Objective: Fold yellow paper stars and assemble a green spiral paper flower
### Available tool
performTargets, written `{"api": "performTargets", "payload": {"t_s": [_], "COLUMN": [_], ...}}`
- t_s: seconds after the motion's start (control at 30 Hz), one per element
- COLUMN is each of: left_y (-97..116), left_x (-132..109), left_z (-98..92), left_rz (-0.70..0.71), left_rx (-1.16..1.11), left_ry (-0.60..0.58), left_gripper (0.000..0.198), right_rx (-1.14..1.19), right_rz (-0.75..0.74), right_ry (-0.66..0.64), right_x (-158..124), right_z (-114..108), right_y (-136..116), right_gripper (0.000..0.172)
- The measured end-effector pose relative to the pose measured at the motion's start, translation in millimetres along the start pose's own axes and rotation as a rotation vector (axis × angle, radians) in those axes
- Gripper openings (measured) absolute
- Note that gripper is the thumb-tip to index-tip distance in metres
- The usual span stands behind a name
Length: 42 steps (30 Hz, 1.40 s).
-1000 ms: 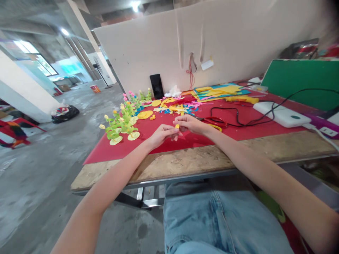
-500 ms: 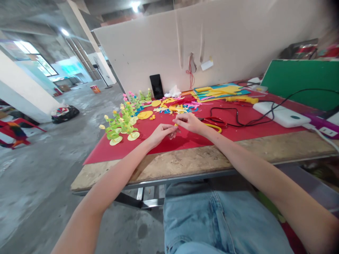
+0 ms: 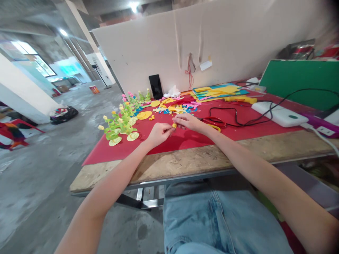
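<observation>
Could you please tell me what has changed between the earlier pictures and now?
Very little. The left hand and right hand keep pinching the small yellow paper piece over the red mat. The piece shows a bit more between the fingertips. The scissors, green paper plants and paper scraps lie as before.

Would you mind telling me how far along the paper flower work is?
Done: a cluster of green paper plants stands on the red mat. In hand: left hand and right hand pinch a small yellow piece. Left: yellow discs, cut scraps and stacked sheets lie loose behind.
</observation>
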<state>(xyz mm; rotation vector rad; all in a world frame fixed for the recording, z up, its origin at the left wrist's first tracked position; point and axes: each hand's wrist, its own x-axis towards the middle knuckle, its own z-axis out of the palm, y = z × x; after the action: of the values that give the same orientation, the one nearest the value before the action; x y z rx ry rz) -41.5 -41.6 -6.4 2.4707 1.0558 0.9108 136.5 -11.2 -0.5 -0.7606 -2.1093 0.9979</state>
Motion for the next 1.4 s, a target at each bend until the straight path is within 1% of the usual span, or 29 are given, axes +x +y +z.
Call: {"api": "performTargets", "payload": {"t_s": [0.07,0.17,0.27,0.37,0.4,0.47,0.57,0.63,0.7,0.73,0.77,0.83,0.87,0.93,1.0,1.1,1.17,1.27,1.4], "left_y": [-3,-6,-8,-8,-7,-6,-3,1,5,8,11,16,18,21,22,23,24,28,31], "left_x": [0,-1,-1,0,0,1,2,1,-2,-3,-5,-8,-10,-11,-11,-12,-12,-13,-13], "left_z": [-1.1,-1.1,0.3,1.5,1.6,1.5,2.1,3.4,5.5,6.9,8.7,13.1,15.6,20.2,23.2,23.3,21.3,18.2,17.3], "left_rz": [0.084,0.13,0.11,0.019,-0.013,-0.041,-0.029,-0.051,-0.077,-0.068,-0.033,0.101,0.164,0.246,0.29,0.325,0.332,0.347,0.386], "left_rx": [0.215,0.383,0.4,0.342,0.315,0.266,0.236,0.22,0.193,0.187,0.195,0.257,0.281,0.324,0.353,0.364,0.358,0.345,0.327], "left_ry": [0.045,0.095,0.15,0.274,0.307,0.326,0.266,0.274,0.305,0.292,0.237,0.085,0.036,-0.037,-0.082,-0.095,-0.089,-0.068,-0.061], "left_gripper": [0.029,0.027,0.023,0.015,0.015,0.025,0.037,0.039,0.032,0.025,0.019,0.025,0.026,0.029,0.029,0.027,0.025,0.025,0.023], "right_rx": [0.059,0.122,0.171,0.221,0.235,0.253,0.273,0.285,0.275,0.258,0.237,0.203,0.197,0.205,0.189,0.03,-0.075,-0.12,-0.176], "right_rz": [0.036,0.041,0.05,0.071,0.076,0.089,0.12,0.135,0.138,0.143,0.153,0.194,0.226,0.307,0.377,0.393,0.393,0.42,0.463], "right_ry": [-0.029,-0.038,-0.02,0.006,0.016,0.029,0.056,0.085,0.136,0.166,0.197,0.254,0.278,0.309,0.293,0.215,0.19,0.186,0.191], "right_x": [-1,-1,0,1,2,2,3,4,4,5,7,12,16,28,45,75,94,117,136], "right_z": [-2,-4,-4,-4,-3,-2,-1,0,0,-1,-1,-1,-1,2,8,19,27,38,46], "right_y": [-1,-2,0,3,5,7,9,10,12,14,15,19,20,21,20,22,27,40,60], "right_gripper": [0.027,0.025,0.024,0.024,0.024,0.025,0.023,0.021,0.019,0.018,0.017,0.015,0.013,0.009,0.008,0.009,0.009,0.009,0.012]}}
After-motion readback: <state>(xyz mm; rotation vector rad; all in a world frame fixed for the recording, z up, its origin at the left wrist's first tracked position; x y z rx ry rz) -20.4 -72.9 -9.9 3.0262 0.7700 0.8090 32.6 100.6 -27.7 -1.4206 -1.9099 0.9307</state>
